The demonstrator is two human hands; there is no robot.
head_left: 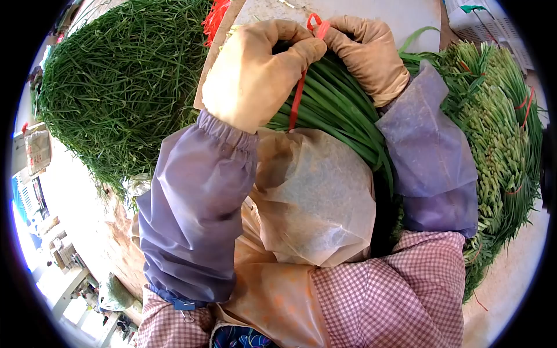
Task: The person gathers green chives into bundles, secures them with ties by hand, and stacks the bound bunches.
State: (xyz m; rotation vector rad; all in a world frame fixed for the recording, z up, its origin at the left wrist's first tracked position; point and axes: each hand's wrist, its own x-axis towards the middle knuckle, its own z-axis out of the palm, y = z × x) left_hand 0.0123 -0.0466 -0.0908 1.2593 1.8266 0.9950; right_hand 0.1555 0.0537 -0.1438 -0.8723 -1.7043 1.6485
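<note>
We find the bundle [342, 101] of long green leaves directly below the two hands, with the red tie [298, 101] running across its leaves. Both hands wear tan gloves. The left hand [255, 69] is above the left part of the bundle, its grip closed, thumb and finger pinching the tie. The right hand [371, 58] is above the bundle's far right part, its grip likewise closed on the tie; a small loop of it stands up between the hands.

Around the bundle we record the following. Beyond it, a pale board [383, 17] shows. To its left lies a large heap [125, 87] of loose greens, and to its far left, red strips [216, 22]. To its right we see a stack [502, 110] of cut greens with red ties among them; farther right and beyond, a white crate [469, 23]. On its near side, a translucent sheet [319, 197] is crumpled.
</note>
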